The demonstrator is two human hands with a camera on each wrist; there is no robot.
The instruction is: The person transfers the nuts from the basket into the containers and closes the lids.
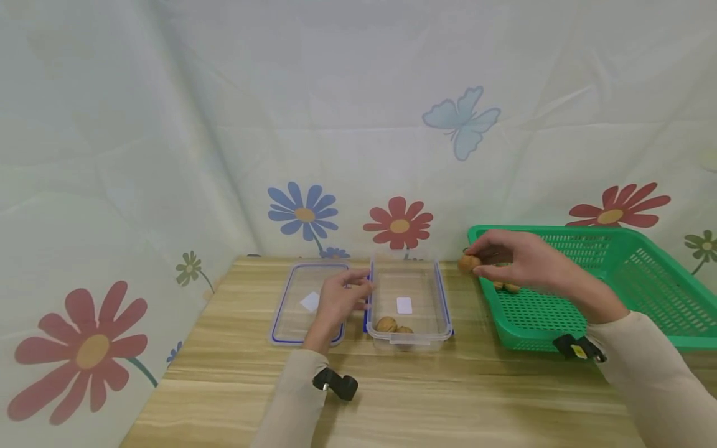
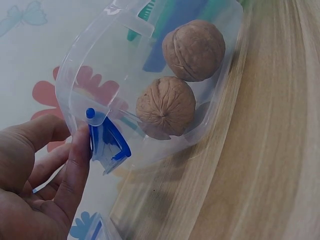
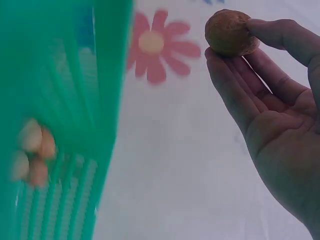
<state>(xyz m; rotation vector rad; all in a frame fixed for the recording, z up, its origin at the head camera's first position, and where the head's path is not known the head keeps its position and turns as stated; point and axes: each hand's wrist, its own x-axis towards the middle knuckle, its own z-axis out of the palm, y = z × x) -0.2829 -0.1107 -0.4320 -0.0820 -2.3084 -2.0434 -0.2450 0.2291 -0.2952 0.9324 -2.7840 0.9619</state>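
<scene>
Nearest, two pale sleeves (image 1: 291, 398) reach in from about seven and five o'clock, each with a black wrist camera (image 1: 336, 384) strapped on, above the wood-grained table (image 1: 459, 398). Two walnuts (image 2: 194, 50) lie side by side in the clear container (image 1: 426, 286), at its six-to-seven o'clock end; a white label (image 1: 404, 305) shows near its middle. At the container's nine o'clock side, the left hand (image 1: 338, 295) has its fingers bent, tips touching by the blue latch (image 2: 107, 140); whether they pinch it or only rest there, I cannot tell. Beyond that, also toward nine, the blue-edged lid (image 1: 297, 286) lies flat, partly covered by the wrist. Toward two o'clock from the container, the right hand (image 1: 526, 255) pinches a single walnut (image 3: 230, 32) between thumb and fingertips, raised at the green basket's (image 1: 661, 286) ten o'clock corner. The basket sits at three o'clock, with more walnuts (image 1: 511, 288) on its floor toward its nine; four show, blurred, in the right wrist view. Farthest off hangs a white backdrop (image 1: 358, 81) printed with flowers and, at one o'clock, a blue butterfly (image 1: 463, 122).
</scene>
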